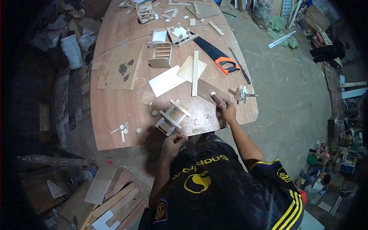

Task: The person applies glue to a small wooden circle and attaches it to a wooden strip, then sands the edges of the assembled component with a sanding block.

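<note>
My right hand is closed around a small tool with a reddish-brown handle, held over the table near its right front. At the front edge, my left hand has its fingers pressed together; anything between them is too small to make out. Just beyond it, a small wooden frame of slats lies tilted on the table. A narrow wood strip rests across thin boards, beside a white rectangular sheet. The glass jar stands to the right of my right hand.
An orange-handled saw lies on the wooden table, near small wooden furniture models. Wood offcuts are piled at lower left. A person is at the far lower right.
</note>
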Motion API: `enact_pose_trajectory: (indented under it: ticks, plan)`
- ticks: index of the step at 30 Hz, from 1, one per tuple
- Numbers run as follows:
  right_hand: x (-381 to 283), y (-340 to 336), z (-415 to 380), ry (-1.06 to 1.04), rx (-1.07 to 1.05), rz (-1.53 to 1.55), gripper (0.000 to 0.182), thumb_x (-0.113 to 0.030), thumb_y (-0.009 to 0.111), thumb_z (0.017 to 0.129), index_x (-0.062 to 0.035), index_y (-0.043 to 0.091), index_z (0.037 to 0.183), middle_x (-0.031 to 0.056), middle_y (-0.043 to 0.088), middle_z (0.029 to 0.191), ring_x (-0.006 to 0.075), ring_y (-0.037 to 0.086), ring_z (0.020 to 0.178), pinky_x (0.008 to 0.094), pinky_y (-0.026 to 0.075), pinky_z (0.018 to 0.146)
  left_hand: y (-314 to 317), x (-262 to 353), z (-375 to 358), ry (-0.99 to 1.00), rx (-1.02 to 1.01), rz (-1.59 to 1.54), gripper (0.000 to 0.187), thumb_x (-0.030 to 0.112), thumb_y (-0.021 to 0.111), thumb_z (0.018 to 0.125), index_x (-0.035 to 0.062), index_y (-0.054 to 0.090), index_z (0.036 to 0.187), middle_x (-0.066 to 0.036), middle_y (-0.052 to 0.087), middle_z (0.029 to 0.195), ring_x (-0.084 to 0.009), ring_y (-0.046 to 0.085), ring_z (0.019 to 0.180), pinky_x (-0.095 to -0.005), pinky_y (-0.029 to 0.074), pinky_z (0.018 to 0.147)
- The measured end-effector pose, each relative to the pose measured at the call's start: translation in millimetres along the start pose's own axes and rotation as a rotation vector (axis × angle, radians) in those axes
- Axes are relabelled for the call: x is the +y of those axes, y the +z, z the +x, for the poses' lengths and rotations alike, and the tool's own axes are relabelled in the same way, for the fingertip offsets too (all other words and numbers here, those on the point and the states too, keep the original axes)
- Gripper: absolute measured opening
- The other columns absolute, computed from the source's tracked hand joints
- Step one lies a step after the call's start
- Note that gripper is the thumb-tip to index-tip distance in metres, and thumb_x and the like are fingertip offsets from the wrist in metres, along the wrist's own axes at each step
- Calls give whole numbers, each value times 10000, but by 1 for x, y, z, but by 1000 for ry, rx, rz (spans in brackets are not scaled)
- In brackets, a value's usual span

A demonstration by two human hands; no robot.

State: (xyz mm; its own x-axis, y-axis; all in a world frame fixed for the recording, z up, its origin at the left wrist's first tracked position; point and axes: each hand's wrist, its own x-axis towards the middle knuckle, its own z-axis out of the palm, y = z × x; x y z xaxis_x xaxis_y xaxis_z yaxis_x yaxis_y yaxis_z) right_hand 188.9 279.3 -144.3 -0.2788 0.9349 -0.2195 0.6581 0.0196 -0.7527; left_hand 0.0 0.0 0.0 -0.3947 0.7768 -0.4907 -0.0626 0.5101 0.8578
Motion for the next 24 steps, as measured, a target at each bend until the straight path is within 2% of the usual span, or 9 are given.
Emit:
enact_pose_trajectory:
  ticks: [6, 8, 11, 13, 15, 18, 21, 23, 24]
  plan:
    - [-2, 8, 9, -21, 119, 206, 426, -162, 678, 863, -15, 598, 1254, 196, 634, 1170, 285, 608, 1074, 355, 465, 934, -52, -52, -21, 141, 131, -130, 278, 205, 538, 990, 4, 670, 850, -51, 685, 824, -108, 600, 768, -261, 479, 743]
    - [-10, 9, -10, -291, 338, -272, 420, -160, 671, 848, -46, 604, 1246, 239, 558, 1233, 391, 520, 1172, 430, 401, 1015, -74, -63, -31, 136, 187, -112, 300, 220, 525, 999, 6, 661, 839, -52, 679, 811, -108, 597, 757, -262, 477, 744]
    - [-21, 17, -48, -395, 344, -212, 393, -158, 646, 859, -37, 607, 1231, 250, 505, 1275, 416, 452, 1221, 452, 354, 1051, -97, -77, -45, 118, 276, -143, 371, 275, 487, 1021, 18, 614, 786, -51, 637, 744, -108, 571, 710, -261, 457, 713]
    - [-21, 28, -72, -372, 305, -162, 349, -151, 614, 882, -46, 615, 1214, 230, 543, 1216, 382, 518, 1153, 425, 406, 1003, -108, -87, -50, 96, 335, -288, 384, 301, 481, 1025, 35, 563, 760, -44, 597, 702, -103, 540, 674, -265, 437, 677]
    - [-26, 33, -97, -360, 60, -22, 314, -137, 592, 898, -53, 622, 1199, 203, 580, 1147, 338, 582, 1062, 395, 457, 933, -112, -93, -54, 3, 391, -215, 387, 300, 464, 1033, 55, 520, 738, -31, 554, 664, -98, 507, 647, -268, 419, 651]
    - [-22, 49, -116, -305, -55, 32, 275, -139, 577, 922, -61, 645, 1176, 158, 637, 1020, 282, 648, 896, 366, 504, 833, -112, -108, -56, 121, 423, -330, 322, 270, 454, 1037, 60, 512, 799, -30, 548, 708, -94, 512, 675, -264, 431, 671]
    - [-27, 51, -124, -184, -214, 91, 273, -146, 571, 937, -62, 646, 1185, 140, 673, 986, 237, 666, 855, 346, 520, 782, -102, -103, -62, 168, 377, -495, 242, 223, 446, 1037, 63, 507, 867, -32, 543, 774, -101, 523, 715, -261, 440, 699]
    - [-18, 58, -119, -215, -260, 61, 279, -145, 567, 945, -61, 641, 1201, 127, 696, 969, 195, 672, 839, 315, 527, 753, -101, -111, -65, 324, 317, -361, 161, 171, 445, 1028, 61, 493, 920, -33, 539, 827, -107, 529, 740, -258, 449, 717]
    - [-19, 60, -119, -214, -297, 41, 280, -135, 562, 945, -59, 639, 1204, 129, 698, 964, 191, 673, 836, 311, 527, 760, -98, -109, -68, 342, 364, -405, 187, 152, 449, 1016, 61, 497, 861, -26, 526, 771, -98, 512, 723, -248, 431, 697]
